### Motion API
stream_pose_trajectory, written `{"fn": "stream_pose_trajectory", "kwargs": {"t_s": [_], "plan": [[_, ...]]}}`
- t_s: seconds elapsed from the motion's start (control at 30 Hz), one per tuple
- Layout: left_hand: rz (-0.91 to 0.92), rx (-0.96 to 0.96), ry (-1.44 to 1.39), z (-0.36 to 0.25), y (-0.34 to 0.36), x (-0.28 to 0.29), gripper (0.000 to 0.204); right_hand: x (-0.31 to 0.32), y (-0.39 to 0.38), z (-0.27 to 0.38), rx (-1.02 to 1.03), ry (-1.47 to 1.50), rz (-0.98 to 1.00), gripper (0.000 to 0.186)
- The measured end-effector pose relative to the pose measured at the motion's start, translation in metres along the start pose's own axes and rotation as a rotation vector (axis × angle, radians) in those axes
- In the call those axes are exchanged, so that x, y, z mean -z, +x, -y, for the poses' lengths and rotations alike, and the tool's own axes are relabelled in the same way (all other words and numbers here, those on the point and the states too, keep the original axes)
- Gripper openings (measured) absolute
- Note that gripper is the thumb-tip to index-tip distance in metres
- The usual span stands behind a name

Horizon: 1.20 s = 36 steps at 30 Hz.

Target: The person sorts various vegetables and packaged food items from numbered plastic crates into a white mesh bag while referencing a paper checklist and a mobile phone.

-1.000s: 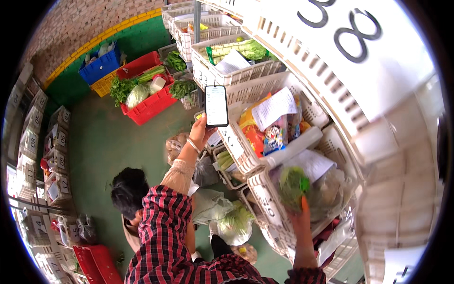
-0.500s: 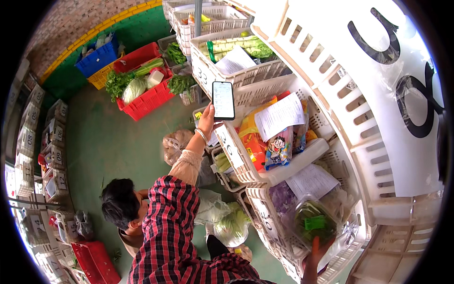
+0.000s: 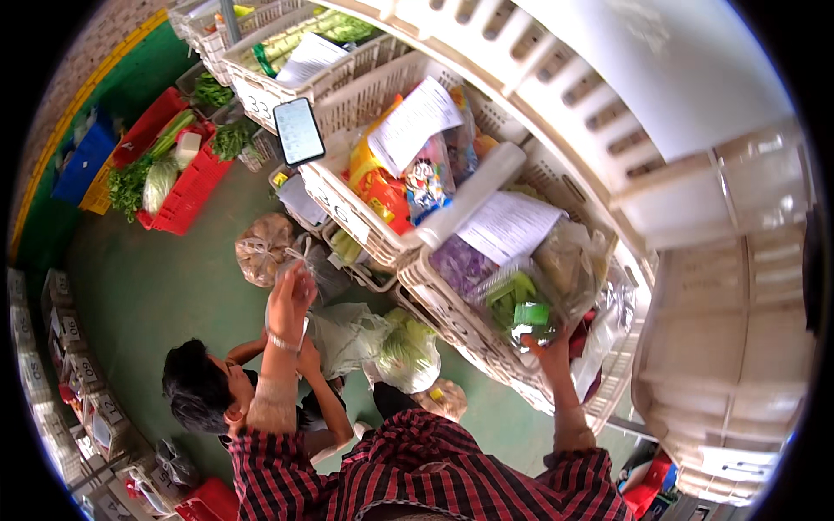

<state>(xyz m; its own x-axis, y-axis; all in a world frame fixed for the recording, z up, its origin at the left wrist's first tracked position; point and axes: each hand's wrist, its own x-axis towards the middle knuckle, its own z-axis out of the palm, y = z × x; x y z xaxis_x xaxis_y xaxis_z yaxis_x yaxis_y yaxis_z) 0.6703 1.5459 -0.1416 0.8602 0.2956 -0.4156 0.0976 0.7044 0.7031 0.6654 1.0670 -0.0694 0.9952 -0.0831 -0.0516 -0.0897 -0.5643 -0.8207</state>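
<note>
My left hand (image 3: 291,295) is held out over the floor near a knotted grey plastic bag (image 3: 326,269), fingers loosely bent and apart, apparently empty. The phone (image 3: 298,130) lies face up, screen lit, at the upper corner of the middle crate (image 3: 352,204), which holds snack bags (image 3: 421,187) and a paper (image 3: 415,122). My right hand (image 3: 543,354) grips a clear pack of green leaves (image 3: 512,300) in the lower crate (image 3: 443,304), beside a purple bagged item (image 3: 456,265), a printed sheet (image 3: 512,226) and a cloudy plastic bag (image 3: 565,269).
A co-worker (image 3: 195,391) crouches at lower left, hands near bagged cabbage (image 3: 404,352). A red crate of vegetables (image 3: 182,204) and blue crate (image 3: 82,161) stand at upper left. A sack (image 3: 261,247) sits mid-floor. Crates line the left; a large white crate (image 3: 686,330) rises at right.
My left hand has let go of the phone and moved down-left. The pack in my right hand has moved up-left in the lower crate. The view has shifted; the co-worker's arms now show.
</note>
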Motion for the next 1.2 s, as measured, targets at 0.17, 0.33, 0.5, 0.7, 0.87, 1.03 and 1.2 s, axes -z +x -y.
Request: {"fn": "stream_pose_trajectory", "kwargs": {"t_s": [0.17,0.33,0.5,0.7,0.87,1.03,1.2], "plan": [[-0.058,0.119,0.027,0.031,-0.128,0.051,0.03,0.034,-0.015,0.031,0.073,-0.055,-0.339,0.075],[-0.192,0.31,-0.009,0.093,-0.24,0.107,0.026,-0.018,-0.079,0.07,0.302,-0.032,-0.18,0.055],[-0.212,0.455,0.043,0.146,-0.329,0.148,0.026,-0.07,-0.202,-0.011,0.204,-0.164,0.02,0.061],[-0.291,0.592,0.136,0.195,-0.423,0.236,0.027,-0.08,-0.325,-0.09,-0.058,-0.281,0.217,0.066],[-0.39,0.664,0.103,0.221,-0.465,0.268,0.026,-0.081,-0.363,-0.111,-0.124,-0.338,0.311,0.067],[-0.407,0.728,0.046,0.26,-0.477,0.269,0.029,-0.081,-0.37,-0.151,-0.231,-0.397,0.417,0.061],[-0.435,0.781,0.061,0.315,-0.484,0.278,0.028,-0.082,-0.37,-0.198,-0.243,-0.429,0.572,0.054]]}}
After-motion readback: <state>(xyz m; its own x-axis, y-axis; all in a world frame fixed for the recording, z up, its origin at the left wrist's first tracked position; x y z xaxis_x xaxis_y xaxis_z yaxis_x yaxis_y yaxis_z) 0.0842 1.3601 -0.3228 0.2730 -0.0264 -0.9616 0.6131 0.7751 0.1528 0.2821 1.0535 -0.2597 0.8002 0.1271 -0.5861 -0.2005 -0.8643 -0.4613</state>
